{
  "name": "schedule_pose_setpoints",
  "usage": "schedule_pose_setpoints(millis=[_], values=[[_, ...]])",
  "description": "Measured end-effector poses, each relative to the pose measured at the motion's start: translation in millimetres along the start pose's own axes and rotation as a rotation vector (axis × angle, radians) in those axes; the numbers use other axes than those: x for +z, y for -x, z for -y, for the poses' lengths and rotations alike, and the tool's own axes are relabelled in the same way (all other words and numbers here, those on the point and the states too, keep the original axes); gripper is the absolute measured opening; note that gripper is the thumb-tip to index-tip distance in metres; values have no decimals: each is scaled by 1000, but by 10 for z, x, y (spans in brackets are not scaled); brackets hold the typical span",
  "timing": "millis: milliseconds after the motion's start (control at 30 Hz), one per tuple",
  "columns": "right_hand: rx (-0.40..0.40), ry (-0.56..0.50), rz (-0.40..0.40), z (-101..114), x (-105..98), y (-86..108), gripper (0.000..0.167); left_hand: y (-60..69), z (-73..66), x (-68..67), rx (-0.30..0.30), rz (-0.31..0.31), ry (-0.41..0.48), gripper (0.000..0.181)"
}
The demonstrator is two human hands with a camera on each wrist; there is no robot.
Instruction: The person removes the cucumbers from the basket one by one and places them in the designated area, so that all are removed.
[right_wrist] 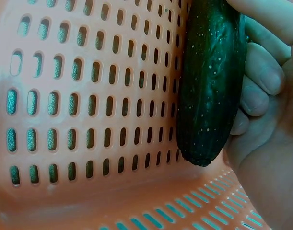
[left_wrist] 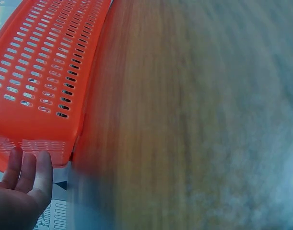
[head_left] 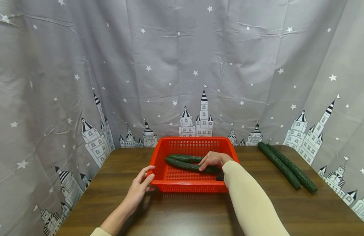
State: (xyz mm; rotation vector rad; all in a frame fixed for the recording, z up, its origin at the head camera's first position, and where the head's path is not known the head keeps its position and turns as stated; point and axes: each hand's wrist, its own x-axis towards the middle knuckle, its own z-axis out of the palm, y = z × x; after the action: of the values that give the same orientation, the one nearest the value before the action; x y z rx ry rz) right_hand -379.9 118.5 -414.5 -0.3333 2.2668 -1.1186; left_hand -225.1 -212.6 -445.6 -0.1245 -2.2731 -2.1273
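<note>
Currently, R hand (head_left: 212, 159): holding front cuke (head_left: 182, 164) toward its R end, fingers curled against its side; narrow grip, approx. cuke-width. Exact thumb contact hard to make out.
Front cuke loc.: inside red basket (head_left: 187, 182), lying roughly L–R, just in front of rear cuke (head_left: 186, 158). R wrist view shows one end beside the slotted wall; can't tell if touching.
Rear cuke: same basket, R end hidden behind R hand.
L hand (head_left: 140, 183): at basket's L side nr front corner, fingers fairly straight, not wrapped round anything; prob. just a light steadying touch.
Cuke wt.: moderate, I'd guess; long, so an end hold lets the far end droop or swing.
Cuke feel: prob. stiff & firm, w/ bumpy skin giving OK friction; slippery if wet (can't tell). Could snap if bent hard, bruise if squeezed.
Best hold: around the middle, thumb opp. fingers, for balance; current hold is off-ctr.
Basket handling: looks like thin plastic, prob. light & a bit flexy, may slide if bumped; rim's the place to grab.
Table (head_left: 182, 216), R side: inner cuke (head_left: 278, 165) + outer cuke (head_left: 292, 168), side by side, slanted, well apart from both hands.
</note>
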Motion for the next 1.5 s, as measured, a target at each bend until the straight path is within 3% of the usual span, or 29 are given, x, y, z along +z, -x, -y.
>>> schedule_pose_setpoints(millis=[233,633,967,1200,1500], values=[[-42,72,-22,-10,-9,-32,31,-9,20,-10,15,4,0,41],[-5,59,-8,31,69,-30,37,0,15,-42,14,-9,-8,40],[-37,80,-43,-23,57,-70,32,25,-6,-17,6,-1,3,41],[-46,38,-36,-17,27,-62,32,23,-6,-7,6,4,5,41],[-95,106,-100,19,-10,-68,31,9,-2,-2,7,-1,10,40]])
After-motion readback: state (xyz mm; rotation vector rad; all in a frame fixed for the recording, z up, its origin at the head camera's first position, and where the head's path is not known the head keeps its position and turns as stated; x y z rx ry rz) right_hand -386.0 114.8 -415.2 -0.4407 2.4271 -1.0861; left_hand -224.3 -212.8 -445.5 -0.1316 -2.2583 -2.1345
